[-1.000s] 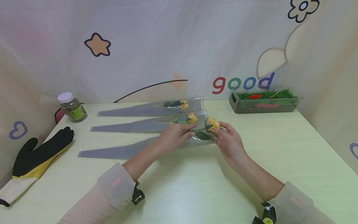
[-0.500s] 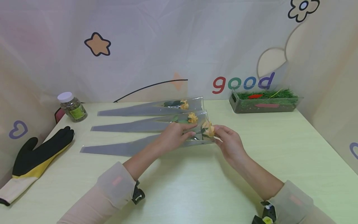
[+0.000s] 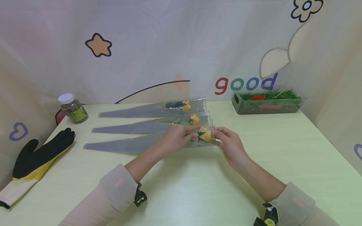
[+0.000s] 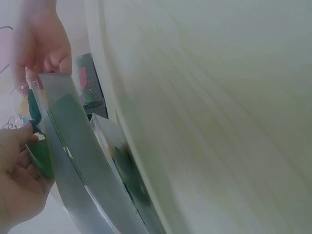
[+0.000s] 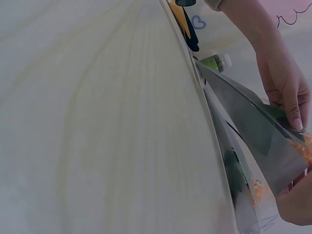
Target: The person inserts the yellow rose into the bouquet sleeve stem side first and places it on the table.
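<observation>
In the head view, my left hand (image 3: 176, 138) grips the nearest clear-and-grey flower sleeve (image 3: 124, 144) near its wide end, thumb and forefinger on it. A yellow artificial flower (image 3: 205, 134) with green leaves sits inside that wide end. At the sleeve's mouth, my right hand (image 3: 230, 141) pinches the clear rim between thumb and fingers. The left wrist view shows the sleeve (image 4: 73, 126) raised off the table, with a green leaf (image 4: 41, 157) by my left fingers. Behind it lie two similar sleeves, each holding a yellow flower (image 3: 194, 119). My left hand covers part of the nearest sleeve.
A lidded jar (image 3: 74, 110) stands at the back left, with a black and yellow glove (image 3: 42, 160) in front of it. At the back right is a clear box (image 3: 266, 108) of green grass-like filling. A printed cloth hangs behind the table.
The yellow flower has slid left, deeper into the nearest sleeve, and my right fingers went from the flower to the rim. The sleeve's narrow tip has moved slightly up and right.
</observation>
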Motion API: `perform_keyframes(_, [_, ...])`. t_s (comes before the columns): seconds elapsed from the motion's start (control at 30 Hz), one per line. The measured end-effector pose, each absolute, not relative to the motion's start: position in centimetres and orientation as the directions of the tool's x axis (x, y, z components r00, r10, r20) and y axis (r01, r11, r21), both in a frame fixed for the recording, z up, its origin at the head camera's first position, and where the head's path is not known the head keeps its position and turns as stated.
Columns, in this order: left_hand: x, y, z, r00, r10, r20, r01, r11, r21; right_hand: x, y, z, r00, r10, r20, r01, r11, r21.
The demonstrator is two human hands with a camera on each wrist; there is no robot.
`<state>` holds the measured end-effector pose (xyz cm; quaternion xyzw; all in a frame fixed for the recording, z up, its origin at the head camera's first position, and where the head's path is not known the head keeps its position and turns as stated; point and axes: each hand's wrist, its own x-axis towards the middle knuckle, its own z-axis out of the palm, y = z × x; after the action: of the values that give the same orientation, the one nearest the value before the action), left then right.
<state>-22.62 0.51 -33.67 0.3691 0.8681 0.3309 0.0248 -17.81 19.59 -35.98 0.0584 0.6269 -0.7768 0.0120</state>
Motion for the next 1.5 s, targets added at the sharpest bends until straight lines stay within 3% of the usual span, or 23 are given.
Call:
perform_keyframes(0.77, [-22.36, 0.41, -33.62, -0.720, 0.664, 0.204, 0.631, 0.501, 0.592, -17.61, 19.39, -36.29, -0.986, -0.168, -0.004, -0.027, 0.186, -0.982])
perform_keyframes(1.0, [-22.40, 0.53, -33.64, -0.719, 0.656, 0.228, 0.640, 0.497, 0.586, -17.82, 19.18, -36.38, -0.979, -0.202, 0.031, -0.074, 0.210, -0.975])
perform_keyframes(1.5, [-22.43, 0.56, -33.64, -0.710, 0.672, 0.210, 0.640, 0.493, 0.589, -17.99, 19.25, -35.83, -0.987, -0.157, -0.040, 0.005, 0.217, -0.976])
